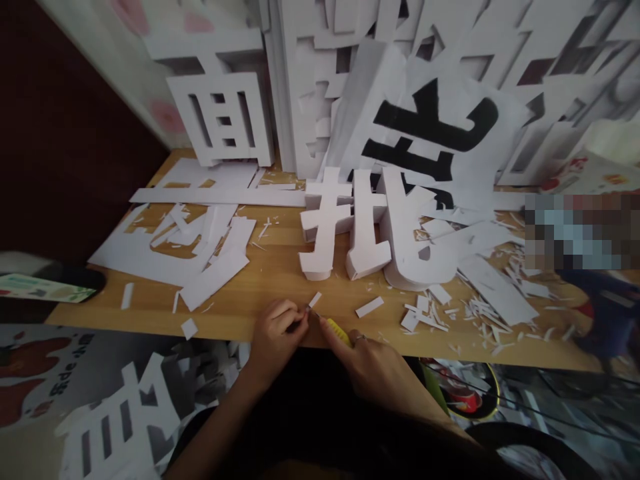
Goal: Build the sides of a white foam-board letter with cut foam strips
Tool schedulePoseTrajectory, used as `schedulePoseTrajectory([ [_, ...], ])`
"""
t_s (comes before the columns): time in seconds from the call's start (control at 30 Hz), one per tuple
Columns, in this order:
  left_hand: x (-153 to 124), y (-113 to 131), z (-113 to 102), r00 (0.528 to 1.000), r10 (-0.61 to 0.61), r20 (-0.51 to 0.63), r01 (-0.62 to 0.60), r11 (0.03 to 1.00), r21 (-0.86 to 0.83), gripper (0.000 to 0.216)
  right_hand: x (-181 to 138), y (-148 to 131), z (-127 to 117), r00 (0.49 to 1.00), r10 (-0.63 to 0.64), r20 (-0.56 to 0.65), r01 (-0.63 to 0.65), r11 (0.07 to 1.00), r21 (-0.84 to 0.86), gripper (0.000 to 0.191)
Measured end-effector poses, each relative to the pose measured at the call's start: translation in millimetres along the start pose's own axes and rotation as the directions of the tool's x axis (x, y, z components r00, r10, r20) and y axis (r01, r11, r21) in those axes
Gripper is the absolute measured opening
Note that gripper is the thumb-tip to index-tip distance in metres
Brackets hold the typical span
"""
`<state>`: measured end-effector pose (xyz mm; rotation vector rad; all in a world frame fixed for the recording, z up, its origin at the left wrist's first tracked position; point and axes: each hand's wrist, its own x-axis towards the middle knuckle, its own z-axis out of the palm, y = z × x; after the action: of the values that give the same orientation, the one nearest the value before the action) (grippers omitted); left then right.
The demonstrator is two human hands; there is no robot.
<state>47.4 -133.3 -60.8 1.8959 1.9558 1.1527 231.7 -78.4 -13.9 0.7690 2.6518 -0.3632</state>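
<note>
Near the table's front edge, my left hand (280, 328) pinches a small white strip (315, 299) between thumb and fingers. My right hand (367, 357) is wrapped round a yellow utility knife (340, 331), its tip close to the strip; whether the blade touches it I cannot tell. Just beyond my hands stands a white three-dimensional Chinese character (370, 227), made of cut board pieces. Another short white strip (370, 307) lies on the table right of the knife. Behind the character leans a paper sheet with a black printed character (435, 127).
The wooden table (280, 267) carries white offcuts (170, 233) on the left and scraps (480, 307) on the right. Another white character (220, 113) leans at the back left. A dark blue object (605, 313) stands at the right edge. Below are a bin (493, 393) and more cut letters (120, 427).
</note>
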Motion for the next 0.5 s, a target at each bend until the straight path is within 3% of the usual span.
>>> schedulePoseTrajectory([
  [0.5,0.9,-0.2,-0.3,1.0,-0.002,0.022,0.002,1.0,0.018,0.027,-1.7,-3.0,2.8,0.998,0.008,0.065,-0.009,1.0,0.007,0.087],
])
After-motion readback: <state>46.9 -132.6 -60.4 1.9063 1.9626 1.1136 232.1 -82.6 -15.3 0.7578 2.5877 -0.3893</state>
